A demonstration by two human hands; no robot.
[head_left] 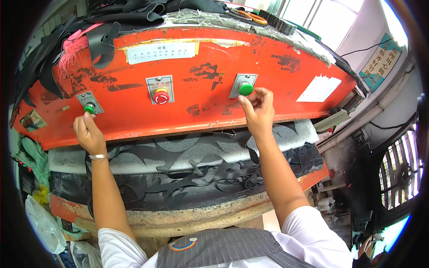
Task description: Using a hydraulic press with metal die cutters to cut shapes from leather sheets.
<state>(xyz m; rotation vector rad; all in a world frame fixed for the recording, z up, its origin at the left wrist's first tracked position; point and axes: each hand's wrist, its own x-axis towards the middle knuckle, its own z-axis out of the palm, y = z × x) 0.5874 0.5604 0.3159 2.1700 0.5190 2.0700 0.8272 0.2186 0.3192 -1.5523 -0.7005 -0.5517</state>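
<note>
My left hand is curled closed just below a green push button on the left of a red press machine. Its raised fingertip meets or nearly meets the button's lower edge. On the right, my right hand has bent fingers and a raised thumb beside a second green push button. Its fingertips come up to that button's edge; whether they press it is unclear. No loose object shows in either hand. Between them sits a red emergency stop button.
Below the red panel, dark sheet scraps lie on a pale cutting pad and the bed around it. Black material and orange-handled scissors lie on top of the machine. A clear plastic bag stands at lower left.
</note>
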